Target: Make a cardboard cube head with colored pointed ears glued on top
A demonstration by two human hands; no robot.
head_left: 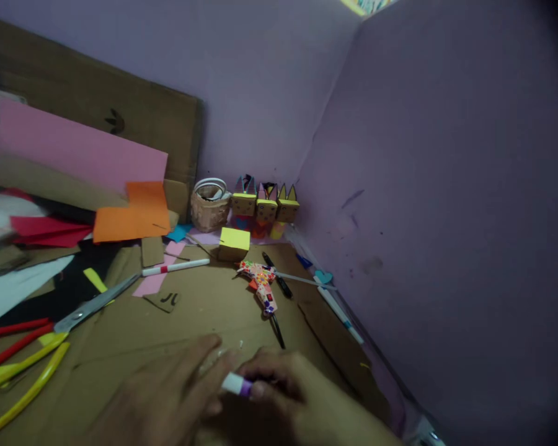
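My right hand (291, 390) is closed around a short visible length of a white-and-purple marker (236, 384), its thumb at the purple part. The rest of that marker is hidden by the hand. My left hand (177, 390) is blurred, its fingers stretched out and apart beside the marker's white end; whether they touch it I cannot tell. Beyond the hands, a flower-patterned glue gun (260, 285) lies on the cardboard sheet (195, 310). A small box with a yellow top (234, 244) stands behind it.
Red-handled scissors (97, 302), yellow handles (28, 371) and a red-banded marker (177, 267) lie left. Orange paper (132, 220) and pink paper (81, 145) lie further back. A basket (209, 207) and several eared box figures (266, 210) line the wall. A blue-banded marker (339, 313) lies right.
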